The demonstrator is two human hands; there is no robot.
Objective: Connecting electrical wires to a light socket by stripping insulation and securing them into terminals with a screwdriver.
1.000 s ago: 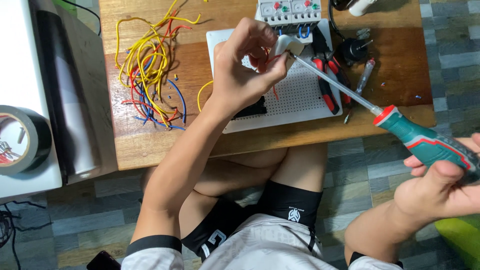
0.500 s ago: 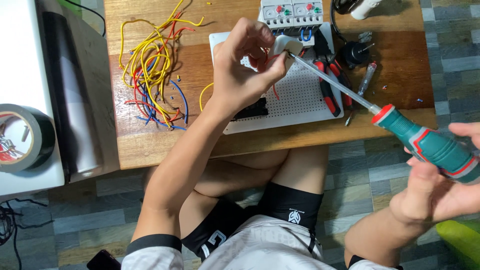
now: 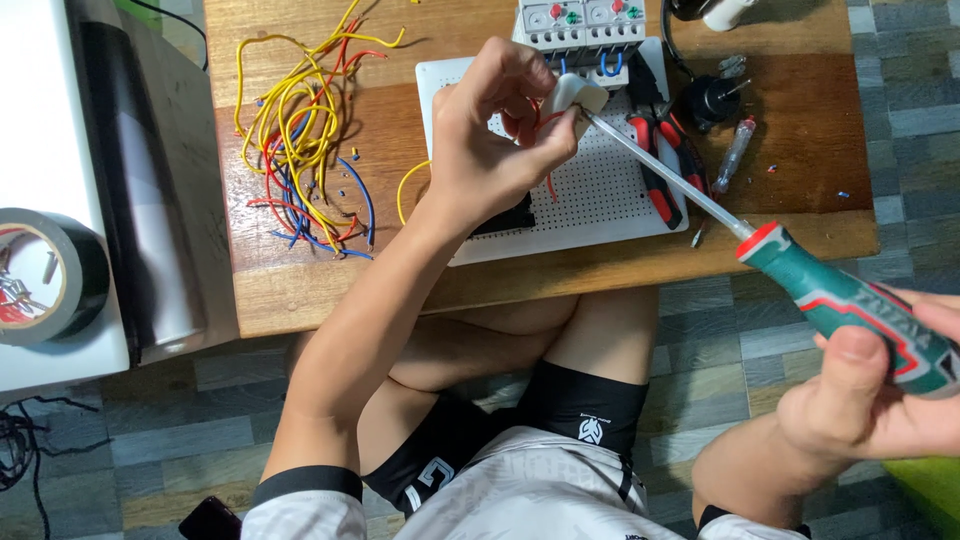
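Pinching a small white fitting [image 3: 575, 95] above the perforated board [image 3: 600, 190], the left hand [image 3: 490, 140] steadied it while the right hand [image 3: 880, 395], closed round the green-handled screwdriver [image 3: 850, 305], ideally kept the shaft in line with the screw.

The right hand [image 3: 880, 400] now sits lower at the frame's right edge, thumb raised over the screwdriver [image 3: 850, 305] handle, its grip shifted from a second ago.
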